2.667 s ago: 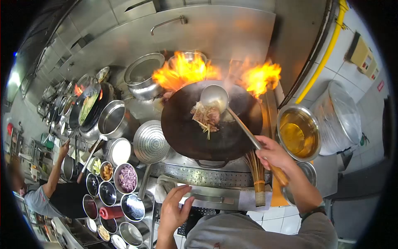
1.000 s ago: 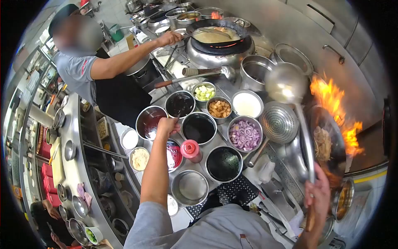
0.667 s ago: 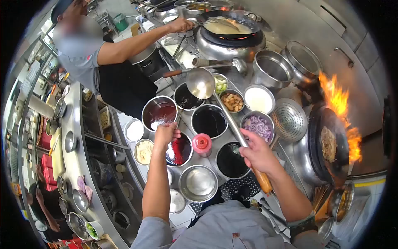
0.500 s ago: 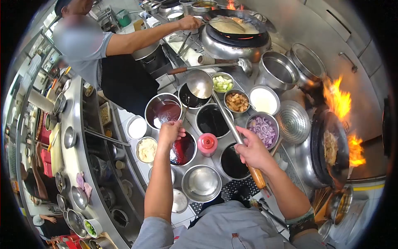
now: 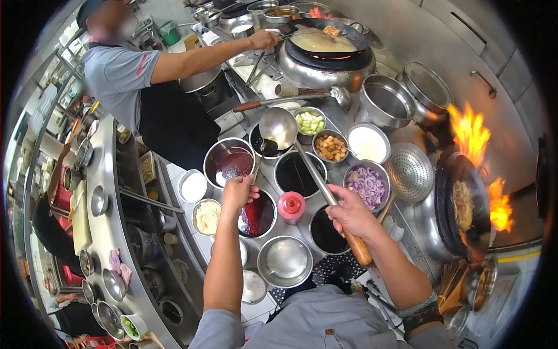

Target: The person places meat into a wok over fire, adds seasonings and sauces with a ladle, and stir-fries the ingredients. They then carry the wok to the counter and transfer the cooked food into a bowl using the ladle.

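Observation:
My right hand (image 5: 350, 210) is closed round the long handle of a metal ladle (image 5: 278, 124). The ladle's bowl faces up above a pot of dark sauce (image 5: 256, 139), with a little liquid shining inside. Pinched in my left hand (image 5: 240, 193) is the thin handle of a small spoon (image 5: 269, 148), its dark-coated head close to the ladle's near rim; I cannot tell whether they touch. Around my hands stand pots of red sauce (image 5: 257, 216), brown-red sauce (image 5: 228, 164) and black sauce (image 5: 296, 173), plus a red-capped squeeze bottle (image 5: 291, 207).
At right, a wok (image 5: 468, 203) with food sits beside tall flames (image 5: 469, 136). A skimmer (image 5: 408, 171) lies near bowls of sliced onion (image 5: 367, 185) and browned cubes (image 5: 331, 147). A co-worker (image 5: 125, 75) reaches over another wok (image 5: 325, 41). An empty metal bowl (image 5: 285, 262) stands near me.
The ladle's bowl has come slightly lower and nearer, and the spoon's dark head now shows beside its rim. The co-worker's arm and wok tool have shifted a little.

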A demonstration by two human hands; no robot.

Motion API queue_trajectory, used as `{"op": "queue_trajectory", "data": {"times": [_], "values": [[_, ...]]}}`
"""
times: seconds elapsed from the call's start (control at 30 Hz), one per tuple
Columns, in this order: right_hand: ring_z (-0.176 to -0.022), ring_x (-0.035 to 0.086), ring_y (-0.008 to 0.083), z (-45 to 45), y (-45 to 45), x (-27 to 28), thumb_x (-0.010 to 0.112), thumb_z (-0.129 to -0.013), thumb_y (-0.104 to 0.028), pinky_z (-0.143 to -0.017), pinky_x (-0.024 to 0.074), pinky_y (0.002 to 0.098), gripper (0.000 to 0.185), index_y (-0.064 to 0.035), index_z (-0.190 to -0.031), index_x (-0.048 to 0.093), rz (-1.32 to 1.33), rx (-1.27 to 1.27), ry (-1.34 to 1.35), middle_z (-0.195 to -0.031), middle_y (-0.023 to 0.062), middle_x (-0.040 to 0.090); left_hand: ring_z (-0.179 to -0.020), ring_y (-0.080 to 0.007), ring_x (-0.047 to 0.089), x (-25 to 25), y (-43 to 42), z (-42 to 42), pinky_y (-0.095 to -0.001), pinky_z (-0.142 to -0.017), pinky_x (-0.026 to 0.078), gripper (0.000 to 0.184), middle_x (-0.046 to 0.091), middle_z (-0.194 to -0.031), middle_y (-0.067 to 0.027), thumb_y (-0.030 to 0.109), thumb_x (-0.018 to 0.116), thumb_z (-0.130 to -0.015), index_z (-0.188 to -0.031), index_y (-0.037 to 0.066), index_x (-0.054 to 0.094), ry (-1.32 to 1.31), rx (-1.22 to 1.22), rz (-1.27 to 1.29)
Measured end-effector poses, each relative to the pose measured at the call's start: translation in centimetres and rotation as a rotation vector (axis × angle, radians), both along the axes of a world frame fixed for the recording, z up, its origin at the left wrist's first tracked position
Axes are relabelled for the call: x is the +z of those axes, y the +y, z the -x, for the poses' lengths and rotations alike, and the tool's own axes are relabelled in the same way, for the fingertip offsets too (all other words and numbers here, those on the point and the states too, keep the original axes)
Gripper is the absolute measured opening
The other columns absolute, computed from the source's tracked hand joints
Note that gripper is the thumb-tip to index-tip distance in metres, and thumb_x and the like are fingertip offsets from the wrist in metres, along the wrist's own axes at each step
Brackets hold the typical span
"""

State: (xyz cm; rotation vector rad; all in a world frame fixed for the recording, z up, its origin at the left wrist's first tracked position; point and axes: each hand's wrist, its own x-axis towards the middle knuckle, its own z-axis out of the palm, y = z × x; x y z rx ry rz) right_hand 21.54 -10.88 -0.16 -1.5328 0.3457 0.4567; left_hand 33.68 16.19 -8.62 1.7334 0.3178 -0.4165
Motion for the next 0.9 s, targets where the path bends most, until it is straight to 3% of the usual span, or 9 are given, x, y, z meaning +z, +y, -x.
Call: {"op": "queue_trajectory", "data": {"times": [0.43, 0.5, 0.57, 0.6, 0.63, 0.67, 0.7, 0.83, 0.9], "values": [[-0.045, 0.046, 0.0089, 3.5, -3.7, -1.7, 0.052, -0.089, -0.004, -0.036, 0.0395, 0.0254, 0.059, -0.0063, -0.142, 0.027, -0.724, -0.215, -0.007, -0.074, 0.0058, 0.052, -0.056, -0.0168, 0.064, -1.2, -0.9, -2.0, -0.0271, -0.046, 0.049, 0.036, 0.066, -0.068, -0.0096, 0.032, 0.056, -0.092, -0.088, -0.003, 0.065, -0.127, -0.03, -0.148], [-0.044, 0.044, 0.0069, 6.0, -5.6, -0.8, 0.048, -0.089, -0.004, -0.035, 0.0389, 0.0236, 0.06, -0.0095, -0.145, 0.026, -0.797, -0.216, -0.061, -0.08, 0.0068, 0.051, -0.055, -0.0216, 0.064, -4.0, 0.6, -3.7, -0.0324, -0.049, 0.05, 0.036, 0.066, -0.067, -0.0138, 0.029, 0.059, -0.09, -0.085, -0.005, 0.066, -0.283, -0.108, -0.508], [-0.044, 0.044, 0.0072, 9.5, -8.1, -0.3, 0.048, -0.089, -0.003, -0.035, 0.0392, 0.0233, 0.061, -0.0092, -0.145, 0.026, -0.933, -0.268, -0.159, -0.08, 0.007, 0.051, -0.055, -0.0305, 0.064, 1.1, -0.4, -0.4, -0.0398, -0.058, 0.05, 0.03, 0.066, -0.068, -0.0197, 0.023, 0.063, -0.086, -0.091, -0.006, 0.066, -0.499, -0.152, -0.617], [-0.044, 0.044, 0.0072, 11.5, -9.8, 0.4, 0.048, -0.089, -0.003, -0.035, 0.0392, 0.0233, 0.061, -0.0092, -0.145, 0.026, -0.921, -0.312, -0.21, -0.08, 0.007, 0.051, -0.062, -0.0309, 0.065, -1.6, 2.4, -0.9, -0.0396, -0.059, 0.05, 0.03, 0.067, -0.074, -0.0196, 0.024, 0.062, -0.086, -0.095, -0.005, 0.066, -0.885, -0.36, -0.753], [-0.044, 0.044, 0.0077, 14.0, -11.5, 1.2, 0.048, -0.089, -0.004, -0.035, 0.0386, 0.0232, 0.061, -0.0089, -0.145, 0.026, -0.916, -0.362, -0.258, -0.078, 0.007, 0.051, -0.071, -0.0246, 0.066, 5.0, -0.6, 2.9, -0.0364, -0.057, 0.05, 0.029, 0.067, -0.081, -0.018, 0.024, 0.06, -0.088, -0.1, -0.002, 0.066, -0.28, -0.002, -0.302], [-0.044, 0.045, 0.0083, 16.7, -13.1, 2.1, 0.048, -0.089, -0.004, -0.035, 0.038, 0.0231, 0.061, -0.0086, -0.145, 0.027, -0.91, -0.421, -0.299, -0.077, 0.0071, 0.052, -0.071, -0.0172, 0.064, 2.2, 2.4, 3.0, -0.0307, -0.052, 0.049, 0.029, 0.065, -0.081, -0.013, 0.025, 0.059, -0.09, -0.103, 0.0, 0.066, -0.447, 0.013, -0.429], [-0.044, 0.045, 0.0083, 19.5, -14.8, 3.1, 0.048, -0.089, -0.004, -0.035, 0.038, 0.0231, 0.061, -0.0086, -0.145, 0.027, -0.895, -0.493, -0.331, -0.077, 0.0071, 0.052, -0.065, -0.0129, 0.062, 9.2, -0.9, 7.2, -0.0246, -0.049, 0.048, 0.03, 0.062, -0.076, -0.0083, 0.027, 0.058, -0.092, -0.1, 0.0, 0.066, -0.3, 0.102, -0.343], [-0.044, 0.047, 0.0102, 29.8, -23.4, 7.5, 0.051, -0.085, -0.001, -0.039, 0.0379, 0.0249, 0.063, -0.0059, -0.144, 0.031, 0.214, -0.806, -0.265, -0.067, 0.0053, 0.052, -0.046, -0.0098, 0.054, 10.2, 0.3, 12.3, -0.0195, -0.037, 0.034, 0.028, 0.059, -0.067, -0.0025, 0.029, 0.053, -0.095, -0.092, 0.002, 0.061, -0.511, 0.124, -0.308], [-0.047, 0.05, 0.0114, 32.4, -27.6, 6.7, 0.055, -0.082, -0.002, -0.043, 0.0402, 0.0273, 0.064, -0.0061, -0.143, 0.035, 0.458, -0.784, -0.109, -0.07, 0.0055, 0.055, -0.046, -0.0087, 0.053, 10.8, -1.7, 13.4, -0.0196, -0.039, 0.034, 0.031, 0.06, -0.069, -0.0026, 0.031, 0.052, -0.096, -0.093, 0.002, 0.061, -0.606, 0.005, -0.278]]}}
